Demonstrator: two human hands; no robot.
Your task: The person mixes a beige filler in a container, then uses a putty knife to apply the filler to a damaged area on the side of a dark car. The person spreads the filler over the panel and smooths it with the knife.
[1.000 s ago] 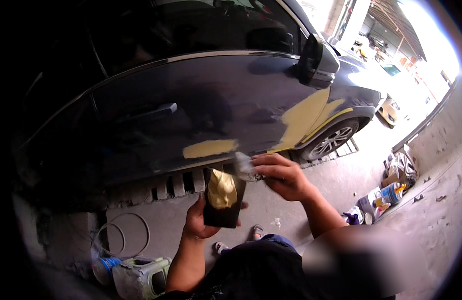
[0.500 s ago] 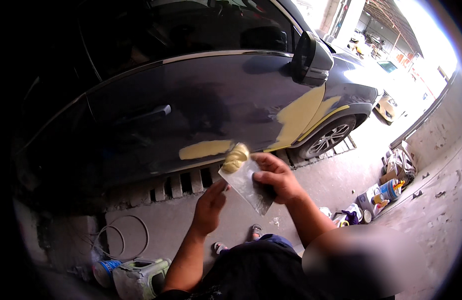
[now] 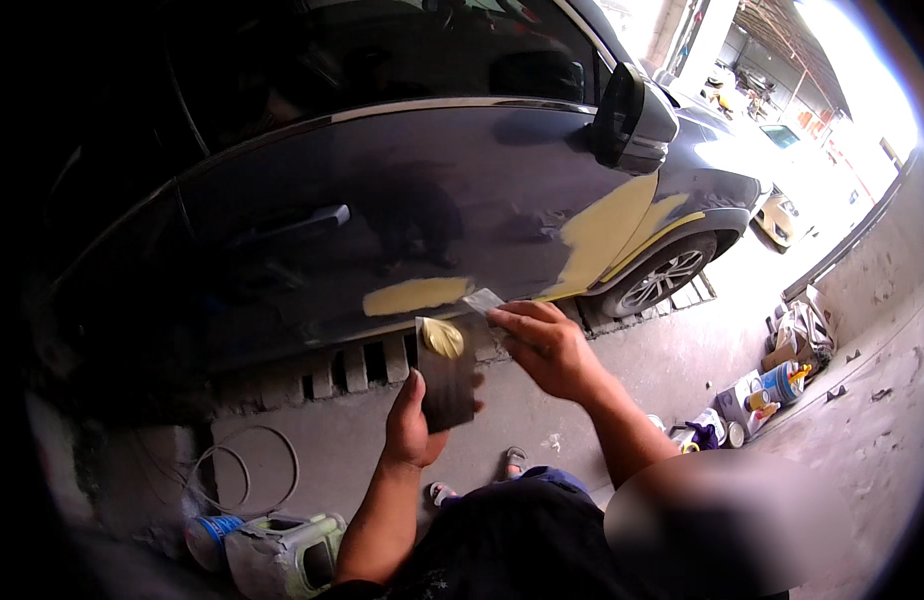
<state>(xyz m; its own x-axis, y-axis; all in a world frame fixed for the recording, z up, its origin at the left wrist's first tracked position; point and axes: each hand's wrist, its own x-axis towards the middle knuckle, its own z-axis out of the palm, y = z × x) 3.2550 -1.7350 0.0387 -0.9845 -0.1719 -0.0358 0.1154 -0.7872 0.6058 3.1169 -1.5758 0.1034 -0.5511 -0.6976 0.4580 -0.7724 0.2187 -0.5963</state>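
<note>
In my left hand (image 3: pixel 412 430) is a dark flat rectangular spreader (image 3: pixel 448 390), with thumb on one side and fingertips showing at the other edge. A lump of yellow body filler (image 3: pixel 443 338) lies on its upper end. To the right, my right hand (image 3: pixel 557 350) pinches a small pale scraper (image 3: pixel 484 300), held apart from the dark spreader. Beyond both hands stands a dark car door (image 3: pixel 412 200). A smooth yellow filler patch (image 3: pixel 418 295) runs along its lower part, and a larger yellow patch (image 3: pixel 597 235) covers its front lower corner.
A side mirror (image 3: pixel 634 120) juts out above the front wheel (image 3: pixel 672 275). Tins and bottles (image 3: pixel 772 385) stand along the right wall. At lower left are a plastic stool (image 3: pixel 282 550), a blue-labelled bucket (image 3: pixel 210 535) and a looped hose (image 3: pixel 292 465). A floor grating lies beneath the car.
My hands have separated. The pale scraper, formerly overlapping the dark spreader with filler on it, has moved up and right; the filler now lies on the dark spreader in my left hand.
</note>
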